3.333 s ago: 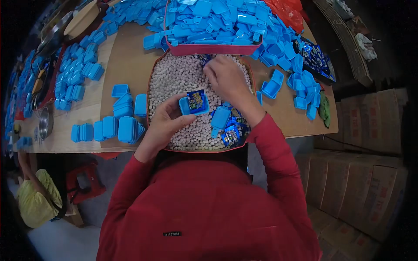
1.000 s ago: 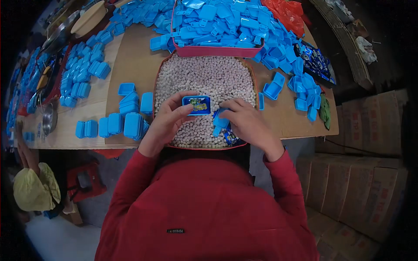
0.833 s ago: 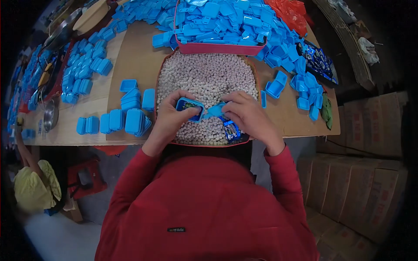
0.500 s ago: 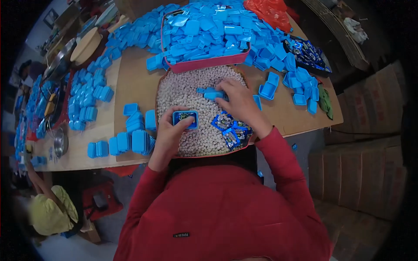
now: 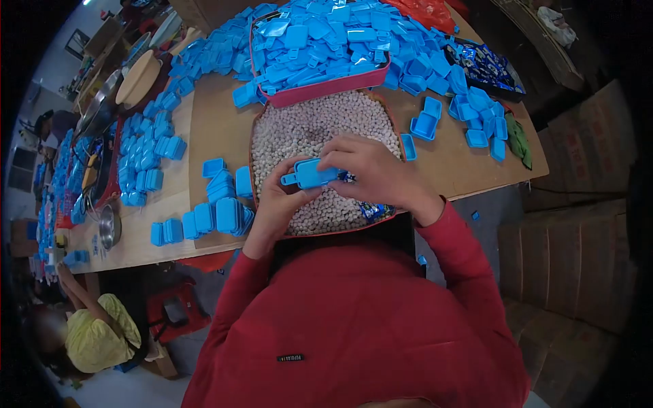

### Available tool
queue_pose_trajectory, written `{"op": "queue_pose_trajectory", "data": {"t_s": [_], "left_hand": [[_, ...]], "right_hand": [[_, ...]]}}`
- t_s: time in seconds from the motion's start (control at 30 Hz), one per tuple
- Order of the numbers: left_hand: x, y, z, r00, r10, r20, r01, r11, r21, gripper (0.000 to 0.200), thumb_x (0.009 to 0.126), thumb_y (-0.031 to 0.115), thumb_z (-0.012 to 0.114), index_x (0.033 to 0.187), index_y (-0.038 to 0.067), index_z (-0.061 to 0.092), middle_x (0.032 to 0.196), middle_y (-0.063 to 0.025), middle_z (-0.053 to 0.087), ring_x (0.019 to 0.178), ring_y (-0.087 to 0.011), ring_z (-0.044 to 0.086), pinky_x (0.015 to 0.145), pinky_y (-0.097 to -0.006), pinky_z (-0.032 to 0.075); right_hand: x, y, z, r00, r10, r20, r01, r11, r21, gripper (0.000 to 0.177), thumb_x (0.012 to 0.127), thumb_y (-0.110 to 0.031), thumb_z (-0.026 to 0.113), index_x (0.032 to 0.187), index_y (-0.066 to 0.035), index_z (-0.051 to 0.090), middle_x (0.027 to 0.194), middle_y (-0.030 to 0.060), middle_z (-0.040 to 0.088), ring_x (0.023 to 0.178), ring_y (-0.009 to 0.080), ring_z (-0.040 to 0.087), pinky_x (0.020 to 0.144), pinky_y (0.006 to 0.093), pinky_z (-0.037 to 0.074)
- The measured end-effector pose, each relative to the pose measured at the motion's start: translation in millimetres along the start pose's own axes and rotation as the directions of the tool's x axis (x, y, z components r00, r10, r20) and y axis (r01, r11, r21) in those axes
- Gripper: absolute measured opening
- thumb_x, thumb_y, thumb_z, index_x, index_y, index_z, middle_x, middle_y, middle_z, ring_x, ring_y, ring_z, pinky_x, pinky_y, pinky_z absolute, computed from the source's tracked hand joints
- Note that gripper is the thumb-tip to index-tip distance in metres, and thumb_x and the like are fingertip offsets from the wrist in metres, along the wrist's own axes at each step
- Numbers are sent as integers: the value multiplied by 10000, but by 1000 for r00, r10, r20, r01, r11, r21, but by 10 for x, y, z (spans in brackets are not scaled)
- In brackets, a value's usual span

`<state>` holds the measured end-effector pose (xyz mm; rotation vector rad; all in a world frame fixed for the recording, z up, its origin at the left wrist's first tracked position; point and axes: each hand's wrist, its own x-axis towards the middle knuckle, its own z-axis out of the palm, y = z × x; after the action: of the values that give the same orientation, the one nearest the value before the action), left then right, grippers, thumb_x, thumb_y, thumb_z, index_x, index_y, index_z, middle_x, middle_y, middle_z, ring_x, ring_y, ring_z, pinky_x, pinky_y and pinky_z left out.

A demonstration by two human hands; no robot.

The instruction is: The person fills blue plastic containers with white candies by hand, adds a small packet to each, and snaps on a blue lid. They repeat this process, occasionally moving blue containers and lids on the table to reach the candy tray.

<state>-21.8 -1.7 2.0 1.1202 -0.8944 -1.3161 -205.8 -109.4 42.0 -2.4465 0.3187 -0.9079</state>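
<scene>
Over a tray of small white round pellets (image 5: 306,122), both my hands meet at one small blue plastic box. Its blue lid (image 5: 315,173) lies on top, with a tab pointing left. My left hand (image 5: 280,198) grips the box from the left, thumb along the near side. From the right, my right hand (image 5: 371,170) has its fingers on the lid's edge and covers that end. Below the right hand, blue printed packets (image 5: 372,212) lie on the pellets, partly hidden by it.
A pink-rimmed tray (image 5: 333,87) heaped with blue lids stands behind the pellets. Blue boxes (image 5: 218,216) are lined up at left; open ones (image 5: 425,126) stand at right. A black tray of packets (image 5: 486,68) is at back right. Another person (image 5: 105,333) sits at lower left.
My right hand has brought the blue lid left and toward me, onto the box in my left hand. The packet that showed inside the box is now covered. The view has shifted slightly.
</scene>
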Motion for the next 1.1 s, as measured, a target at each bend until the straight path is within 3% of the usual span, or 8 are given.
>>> {"op": "queue_pose_trajectory", "data": {"t_s": [0.07, 0.27, 0.47, 0.57, 0.67, 0.87, 0.97, 1.1], "left_hand": [[4, -25, -18, 1000, 24, 9, -24, 1000, -11, 565, 766, -49, 727, 1277, 53, 507, 1123, -44, 609, 1002, -137, 612, 840, -275, 528], [-25, -4, -6, 999, 41, -9, -41, 999, 3, 576, 757, -52, 734, 1281, 50, 516, 1128, -44, 607, 989, -138, 618, 831, -268, 532], [-42, 12, -47, 998, 49, 42, -47, 998, -48, 522, 803, 29, 723, 1286, 33, 525, 1145, -53, 603, 1008, -136, 604, 849, -277, 523], [-55, -9, -35, 997, 75, 30, -72, 993, -96, 497, 827, 76, 712, 1286, 26, 529, 1146, -54, 602, 1025, -131, 590, 862, -276, 509], [-56, -19, -44, 996, 89, 26, -86, 992, -93, 494, 830, 81, 709, 1288, 30, 532, 1149, -54, 600, 1028, -128, 582, 873, -267, 493], [-84, -20, -56, 990, 128, 64, -130, 991, 22, 496, 835, 74, 700, 1299, 42, 529, 1174, -48, 587, 1042, -125, 564, 878, -261, 474], [-85, -6, -20, 987, 140, 76, -146, 986, 74, 495, 843, 81, 691, 1307, 43, 523, 1190, -48, 577, 1061, -126, 552, 884, -262, 467], [-117, 16, -27, 984, 154, 90, -165, 977, 133, 520, 853, 62, 665, 1341, 26, 488, 1257, -67, 552, 1112, -158, 543, 929, -295, 463]], "right_hand": [[-30, -5, 0, 997, -20, 70, 23, 999, -43, 304, 674, -48, 734, 958, -56, 625, 990, 95, 608, 926, 289, 612, 768, 384, 512], [-36, -54, 73, 996, -79, -30, 75, 992, -100, 241, 654, -63, 717, 877, -86, 629, 905, 79, 598, 869, 274, 605, 741, 375, 508], [-65, -134, 78, 992, -114, -56, 105, 985, -135, 310, 658, -85, 737, 952, -77, 638, 899, 79, 588, 878, 283, 603, 756, 369, 517], [-115, -113, 190, 978, 108, -180, -79, 983, 165, 360, 731, -107, 747, 1065, -37, 633, 973, 81, 621, 930, 246, 627, 794, 343, 518], [-239, 22, 351, 854, 511, 97, -448, 627, 637, 407, 804, -130, 738, 1160, 9, 598, 1042, 105, 650, 967, 197, 634, 826, 325, 513], [-293, 83, 382, 856, 496, 148, -454, 580, 676, 427, 872, -195, 701, 1225, 7, 569, 1034, 58, 646, 902, 106, 612, 762, 260, 510], [-251, 70, 272, 802, 535, 265, -532, 439, 724, 401, 872, -172, 698, 1213, 3, 578, 1032, 55, 643, 892, 96, 606, 764, 257, 510], [-228, 81, 317, 840, 510, 187, -479, 533, 698, 371, 864, -154, 701, 1183, -1, 590, 1006, 56, 642, 901, 107, 606, 774, 272, 516]]}}
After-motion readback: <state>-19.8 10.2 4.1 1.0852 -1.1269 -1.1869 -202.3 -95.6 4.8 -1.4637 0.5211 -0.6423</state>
